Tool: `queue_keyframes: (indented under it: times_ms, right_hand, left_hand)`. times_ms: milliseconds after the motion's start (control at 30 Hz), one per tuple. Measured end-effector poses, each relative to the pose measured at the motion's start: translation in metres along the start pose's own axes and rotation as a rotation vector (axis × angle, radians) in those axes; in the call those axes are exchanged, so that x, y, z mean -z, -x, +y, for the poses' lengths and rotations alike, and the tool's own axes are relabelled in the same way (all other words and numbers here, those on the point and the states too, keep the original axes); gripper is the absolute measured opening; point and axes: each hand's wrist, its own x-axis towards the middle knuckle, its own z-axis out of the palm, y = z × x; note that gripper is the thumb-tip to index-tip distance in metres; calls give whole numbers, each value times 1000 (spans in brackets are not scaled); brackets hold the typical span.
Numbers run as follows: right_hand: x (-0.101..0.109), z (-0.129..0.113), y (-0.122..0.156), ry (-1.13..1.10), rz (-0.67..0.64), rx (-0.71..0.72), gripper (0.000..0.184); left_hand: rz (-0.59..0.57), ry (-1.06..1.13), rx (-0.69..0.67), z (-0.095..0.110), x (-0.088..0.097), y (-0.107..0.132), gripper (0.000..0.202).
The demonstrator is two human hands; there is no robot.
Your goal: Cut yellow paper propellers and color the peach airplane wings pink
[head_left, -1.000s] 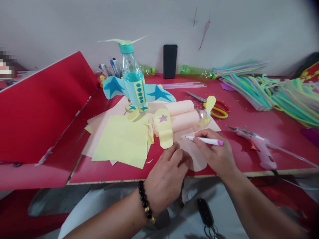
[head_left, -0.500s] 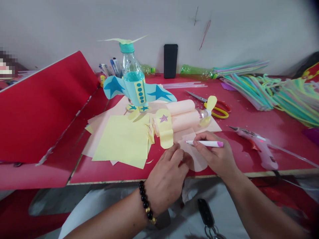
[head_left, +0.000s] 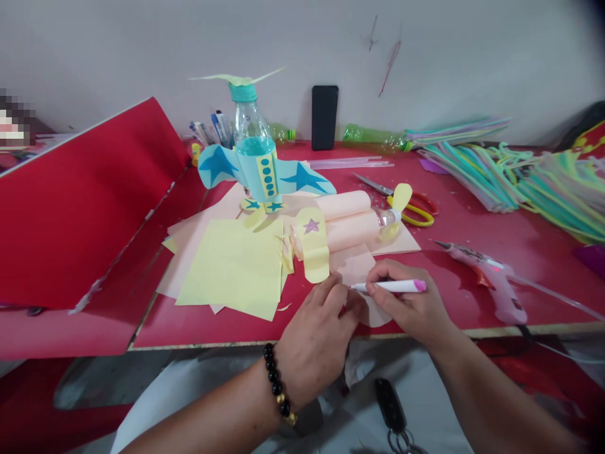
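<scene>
My right hand (head_left: 406, 299) is shut on a white marker with a pink cap (head_left: 392, 286), its tip resting near the fingers of my left hand. My left hand (head_left: 316, 340) holds down a thin, pale peach paper cut-out (head_left: 362, 268) at the table's front edge. Just beyond it lies a plastic bottle airplane with peach paper tubes and a yellow wing bearing a purple star (head_left: 321, 233). A blue bottle airplane with star-marked wings (head_left: 258, 164) stands to the left, above loose yellow paper sheets (head_left: 231, 271).
A pink hot glue gun (head_left: 486, 280) lies to the right, and scissors with red and yellow handles (head_left: 411, 209) lie behind the airplane. Bundled coloured straws (head_left: 486, 170) fill the back right. A black phone (head_left: 324, 118) leans against the wall. A folded red board (head_left: 80, 202) rises at the left.
My right hand has moved down toward my near side, bringing the marker tip closer to my left fingers. The paper cut-out and my left hand have barely moved.
</scene>
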Motion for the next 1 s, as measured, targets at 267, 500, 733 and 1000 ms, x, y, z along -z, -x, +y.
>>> queue_keyframes:
  times_ms: [267, 500, 733, 1000]
  right_hand:
    - [1, 4, 5, -54, 62, -53, 9]
    - [-5, 5, 4, 26, 190, -140, 10]
    - [-6, 3, 0, 32, 53, -57, 10]
    - [-7, 3, -1, 64, 70, -114, 14]
  left_hand:
    - [12, -13, -11, -1, -2, 1, 36]
    - [24, -14, -35, 0, 0, 1, 29]
    - [85, 26, -38, 0, 0, 0, 27]
    - [66, 20, -43, 0, 1, 1, 26]
